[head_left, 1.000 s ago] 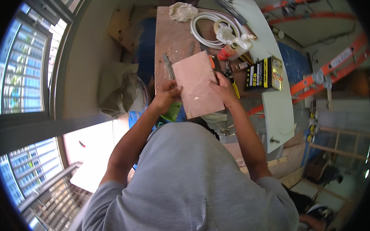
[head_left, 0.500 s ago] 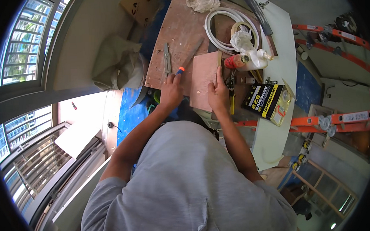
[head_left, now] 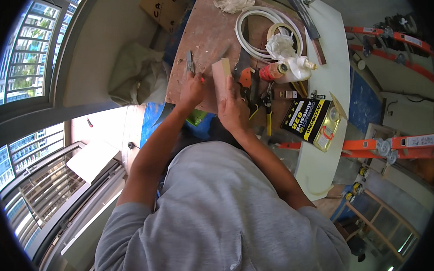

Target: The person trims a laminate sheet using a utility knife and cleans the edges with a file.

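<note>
My right hand (head_left: 234,113) grips a small wooden board (head_left: 220,82), fingers along one side. The board stands tilted, with its pale edge turned up. At the near left part of the workbench, my left hand (head_left: 192,92) has its fingers closed around the lower end of a slim grey metal tool (head_left: 189,62), which looks like a utility knife. A file (head_left: 224,51) lies beside that hand; the board hides part of its blade, and only a bit of its orange handle shows. Yellow-and-black pliers (head_left: 268,115) lie right of my right hand.
The brown workbench (head_left: 193,35) carries a white coil (head_left: 241,30), a red bottle (head_left: 272,71), a white squeeze bottle (head_left: 299,70) and a black-and-yellow adhesive tin (head_left: 306,119). A white panel (head_left: 331,38) runs along its right side. Orange ladders (head_left: 396,142) stand farther right.
My left hand has moved from the file's handle up to the grey tool. My right hand has brought the board left and turned it from its broad face onto its edge, uncovering tools behind.
</note>
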Action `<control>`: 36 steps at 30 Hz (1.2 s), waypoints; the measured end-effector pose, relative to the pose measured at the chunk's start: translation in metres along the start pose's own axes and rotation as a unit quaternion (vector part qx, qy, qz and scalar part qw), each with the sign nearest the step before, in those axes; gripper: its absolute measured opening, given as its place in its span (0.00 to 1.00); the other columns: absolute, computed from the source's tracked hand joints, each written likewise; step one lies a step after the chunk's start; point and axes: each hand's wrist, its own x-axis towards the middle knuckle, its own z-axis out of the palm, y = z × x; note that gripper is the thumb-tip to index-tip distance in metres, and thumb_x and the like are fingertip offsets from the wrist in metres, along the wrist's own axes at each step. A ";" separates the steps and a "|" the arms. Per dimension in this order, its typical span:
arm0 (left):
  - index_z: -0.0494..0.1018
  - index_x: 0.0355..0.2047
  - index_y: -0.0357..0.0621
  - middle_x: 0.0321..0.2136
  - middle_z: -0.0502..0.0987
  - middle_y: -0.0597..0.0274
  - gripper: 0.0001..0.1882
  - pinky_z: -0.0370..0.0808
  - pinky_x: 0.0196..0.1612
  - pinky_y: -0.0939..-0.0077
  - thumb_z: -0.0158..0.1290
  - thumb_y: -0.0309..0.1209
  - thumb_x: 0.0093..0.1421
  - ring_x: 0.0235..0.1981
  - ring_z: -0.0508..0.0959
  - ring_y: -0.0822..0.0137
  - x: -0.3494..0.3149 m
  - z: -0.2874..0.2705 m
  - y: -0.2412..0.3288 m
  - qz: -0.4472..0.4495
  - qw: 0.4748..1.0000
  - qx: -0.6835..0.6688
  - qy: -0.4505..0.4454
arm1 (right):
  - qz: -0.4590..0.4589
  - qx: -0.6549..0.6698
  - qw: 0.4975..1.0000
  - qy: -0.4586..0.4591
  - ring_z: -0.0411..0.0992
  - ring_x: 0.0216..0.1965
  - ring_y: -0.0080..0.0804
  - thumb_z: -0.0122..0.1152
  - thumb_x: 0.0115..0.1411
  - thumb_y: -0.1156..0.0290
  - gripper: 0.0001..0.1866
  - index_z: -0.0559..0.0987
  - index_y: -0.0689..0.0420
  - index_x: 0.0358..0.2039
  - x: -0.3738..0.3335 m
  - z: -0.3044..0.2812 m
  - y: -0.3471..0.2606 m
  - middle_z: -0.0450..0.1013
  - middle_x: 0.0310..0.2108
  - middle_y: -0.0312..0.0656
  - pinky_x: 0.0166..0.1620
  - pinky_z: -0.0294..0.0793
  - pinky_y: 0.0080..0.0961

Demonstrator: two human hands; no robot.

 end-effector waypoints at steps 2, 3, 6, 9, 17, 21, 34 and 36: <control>0.75 0.50 0.39 0.51 0.72 0.37 0.14 0.76 0.52 0.43 0.49 0.27 0.66 0.49 0.78 0.33 -0.008 -0.017 0.000 -0.041 0.999 0.016 -0.020 | -0.024 0.009 1.000 0.014 0.74 0.57 0.67 0.56 0.61 0.76 0.43 0.53 0.63 0.76 -0.002 0.007 0.005 0.66 0.65 0.67 0.56 0.78 0.52; 0.75 0.50 0.39 0.51 0.71 0.36 0.14 0.76 0.51 0.42 0.49 0.27 0.66 0.48 0.78 0.32 -0.012 -0.022 -0.001 -0.062 0.997 0.024 -0.029 | -0.037 0.013 0.999 0.020 0.74 0.57 0.67 0.56 0.60 0.76 0.43 0.53 0.63 0.76 -0.003 0.011 0.008 0.66 0.66 0.67 0.56 0.78 0.51; 0.75 0.48 0.36 0.48 0.74 0.40 0.13 0.78 0.46 0.45 0.52 0.30 0.67 0.41 0.80 0.37 -0.017 -0.022 -0.033 0.015 0.994 0.045 0.097 | -0.052 0.070 0.993 0.080 0.69 0.64 0.63 0.54 0.60 0.77 0.43 0.54 0.65 0.76 -0.002 0.012 0.001 0.65 0.67 0.67 0.64 0.72 0.47; 0.76 0.52 0.34 0.38 0.78 0.50 0.17 0.79 0.35 0.61 0.55 0.35 0.69 0.31 0.82 0.53 -0.027 -0.031 -0.026 -0.111 0.968 -0.224 0.004 | -0.015 0.072 0.990 0.121 0.71 0.61 0.64 0.57 0.59 0.76 0.44 0.54 0.65 0.75 0.006 0.014 0.003 0.68 0.64 0.65 0.60 0.73 0.48; 0.70 0.56 0.34 0.28 0.75 0.63 0.24 0.70 0.22 0.76 0.61 0.38 0.69 0.21 0.75 0.73 -0.095 -0.080 0.036 -0.206 0.800 -0.535 -0.177 | 0.072 0.058 0.994 0.050 0.66 0.61 0.65 0.58 0.68 0.62 0.43 0.50 0.63 0.76 0.022 0.027 -0.013 0.64 0.61 0.65 0.62 0.68 0.53; 0.64 0.64 0.35 0.28 0.73 0.64 0.40 0.70 0.22 0.77 0.70 0.42 0.61 0.20 0.73 0.74 -0.106 -0.071 0.047 -0.175 0.883 -0.408 -0.149 | 0.018 0.110 0.991 0.072 0.66 0.59 0.64 0.54 0.73 0.60 0.36 0.55 0.64 0.73 0.038 0.045 0.009 0.64 0.58 0.66 0.61 0.68 0.52; 0.59 0.66 0.35 0.33 0.75 0.60 0.47 0.69 0.20 0.75 0.75 0.40 0.56 0.21 0.73 0.73 -0.111 -0.058 0.068 -0.221 0.898 -0.368 -0.096 | -0.047 0.299 0.953 0.024 0.57 0.73 0.62 0.57 0.73 0.62 0.40 0.51 0.68 0.75 0.068 0.047 0.045 0.57 0.71 0.68 0.70 0.62 0.48; 0.59 0.66 0.35 0.32 0.75 0.61 0.46 0.69 0.21 0.76 0.74 0.39 0.57 0.21 0.72 0.73 -0.112 -0.054 0.061 -0.178 0.916 -0.350 -0.078 | -0.083 0.266 0.959 0.054 0.64 0.68 0.56 0.60 0.72 0.61 0.41 0.52 0.65 0.75 0.082 0.040 0.052 0.60 0.70 0.62 0.67 0.67 0.44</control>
